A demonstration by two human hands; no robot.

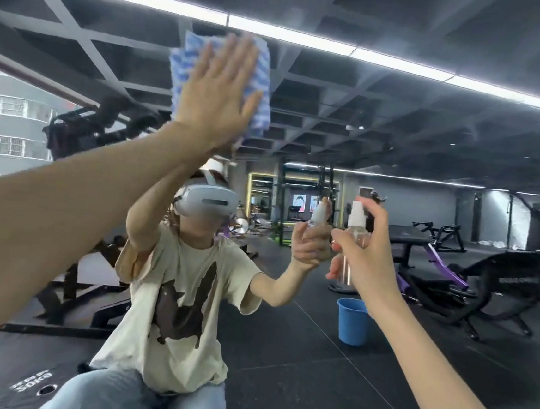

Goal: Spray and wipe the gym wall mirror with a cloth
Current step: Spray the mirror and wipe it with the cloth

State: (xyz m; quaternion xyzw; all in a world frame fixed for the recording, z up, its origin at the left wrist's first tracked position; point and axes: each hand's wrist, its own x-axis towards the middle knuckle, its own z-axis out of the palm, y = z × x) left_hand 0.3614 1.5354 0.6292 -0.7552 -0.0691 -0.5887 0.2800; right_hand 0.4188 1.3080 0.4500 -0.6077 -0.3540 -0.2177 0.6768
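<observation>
1. Left hand [218, 97]: raised high, fingers straight and spread slightly apart, palm pressed flat against the cloth [261, 71].
2. Cloth: blue-and-white patterned, folded, trapped between the left palm and the mirror [432, 147]. Its edges show above and to the right of the fingers, and a corner hangs below the heel of the hand. It sits in the upper part of the glass, left of centre.
3. Right hand [369, 253]: lower and to the right, fingers curled round the spray bottle [357, 227]. One finger arches up beside the white spray head. Whether it is pressing the head cannot be told.
4. Spray bottle: clear body, white pump top, held upright close in front of the mirror, nozzle toward the glass. The liquid level cannot be read.
5. Mirror: fills the view and reflects a person in a headset and cream T-shirt, plus both arms, the cloth and the bottle.
6. Blue bucket [350, 327]: seen in the reflection, upright on the dark floor, below the right hand. Its contents cannot be seen.
</observation>
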